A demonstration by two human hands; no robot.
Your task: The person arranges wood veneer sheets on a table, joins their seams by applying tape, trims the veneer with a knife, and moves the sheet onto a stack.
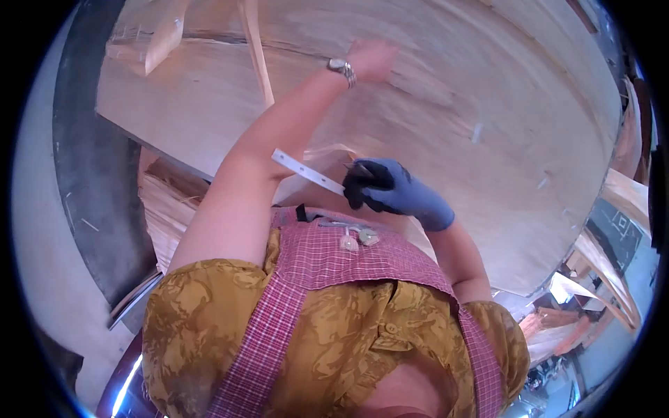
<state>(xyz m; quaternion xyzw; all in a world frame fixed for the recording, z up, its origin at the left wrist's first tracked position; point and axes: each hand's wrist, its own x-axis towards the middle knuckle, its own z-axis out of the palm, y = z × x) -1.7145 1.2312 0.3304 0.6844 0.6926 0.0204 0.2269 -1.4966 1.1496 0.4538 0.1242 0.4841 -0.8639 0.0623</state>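
My left hand point(375, 59), bare and with a metal watch at the wrist, is on or just above a large pale wood sheet point(488, 139). Motion smears its fingers, so their shape cannot be made out. In a blue-grey glove with dark fingers, my right hand point(376, 187) is closed in front of the apron. It grips one end of a narrow white strip point(310, 174) with small dark marks, which points up and left towards the left forearm. A thin dark piece shows by the gloved fingers, too small to name.
Loose strips of thin wood point(256, 52) lie on the sheet at the top left. Stacked wood layers point(167, 209) show below its left edge. More wood scraps point(557, 324) are at the lower right, beside a curved strip point(606, 268).
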